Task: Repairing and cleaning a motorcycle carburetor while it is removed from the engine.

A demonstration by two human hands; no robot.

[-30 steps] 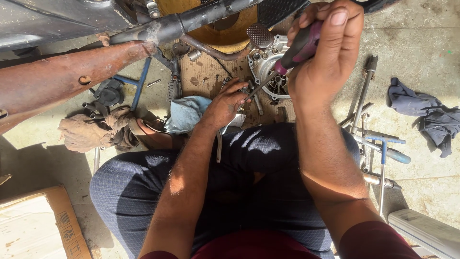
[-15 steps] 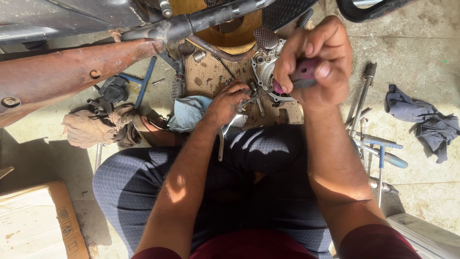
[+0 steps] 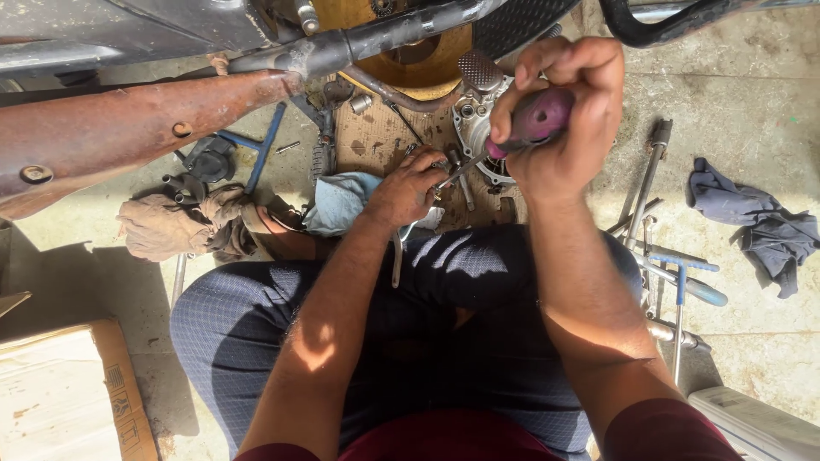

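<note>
1. Your right hand (image 3: 564,111) is wrapped tight around the purple handle of a screwdriver (image 3: 534,119), up near the top of the view.
2. The shaft runs down-left from that handle to the engine case (image 3: 478,137), which sits on cardboard (image 3: 367,137) under the bike frame.
3. Your left hand (image 3: 410,188) is down at the tip, fingers pinched around the shaft right where it meets the metal. Can't tell what fastener it's on.
4. A light blue rag (image 3: 342,201) lies just beside your left wrist, and a tan rag (image 3: 171,226) is further left, under the rusty exhaust (image 3: 128,128).
5. T-handle wrenches (image 3: 675,273) lie by your right knee, and a dark cloth (image 3: 760,226) sits well off to the right.
</note>
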